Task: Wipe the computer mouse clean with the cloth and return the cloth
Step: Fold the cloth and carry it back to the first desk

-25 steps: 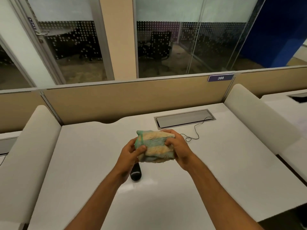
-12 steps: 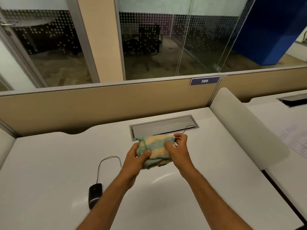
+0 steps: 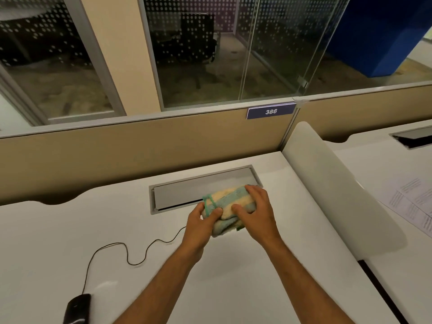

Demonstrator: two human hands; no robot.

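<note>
A folded cloth (image 3: pixel 225 202), striped cream and green, is held between both hands low over the white desk, just in front of the cable tray. My left hand (image 3: pixel 201 224) grips its left end with the thumb on top. My right hand (image 3: pixel 256 212) covers its right side, fingers pressed into the fabric. The black computer mouse (image 3: pixel 78 308) lies on the desk at the lower left, well apart from both hands. Its thin black cable (image 3: pixel 127 251) loops across the desk toward the cloth.
A grey cable tray lid (image 3: pixel 184 191) is set into the white desk (image 3: pixel 233 288) behind the cloth. A tan partition (image 3: pixel 140 146) runs along the back. A white rounded divider (image 3: pixel 336 183) borders the right side, with printed papers (image 3: pixel 416 204) on the neighbouring desk.
My hands carried the cloth right and away from the mouse, lowering it toward the desk by the cable tray. The view shifted, so the mouse now lies at the lower left.
</note>
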